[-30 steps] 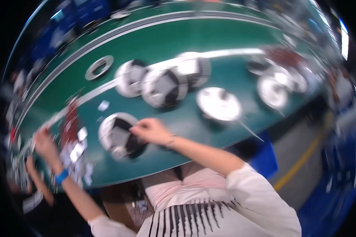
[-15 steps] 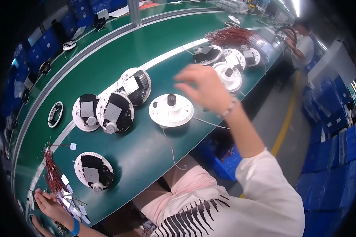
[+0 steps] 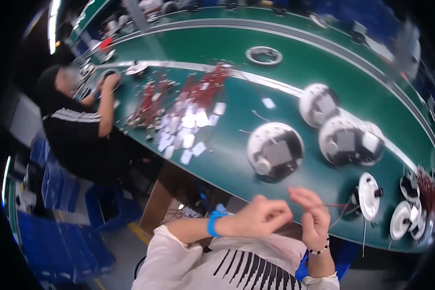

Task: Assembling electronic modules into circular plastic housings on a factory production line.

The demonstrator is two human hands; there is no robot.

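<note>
My left hand (image 3: 260, 217), with a blue band on its wrist, is held over my lap at the table's near edge. Its fingers are curled in toward the thumb; whatever they might hold is not visible. Close beside it on the right, my right hand (image 3: 313, 217), with a beaded bracelet, has its fingers stretched and thumb apart. Just beyond the hands lies a round white-and-black lamp unit (image 3: 275, 151). To the right, a white disc unit (image 3: 369, 195) with a black knob stands tilted, and a thin red wire (image 3: 336, 205) runs between it and my right hand.
Bundles of red wires with white tags (image 3: 193, 111) lie left on the green table. More lamp units (image 3: 340, 140) sit at the right, with a white ring (image 3: 264, 55) farther back. A co-worker (image 3: 75, 125) in black works at the left. A cardboard box (image 3: 164, 200) stands below the edge.
The view has swung left. My left hand has come away from the wire bundle, and my right hand from above the white disc; both are now close together over my lap.
</note>
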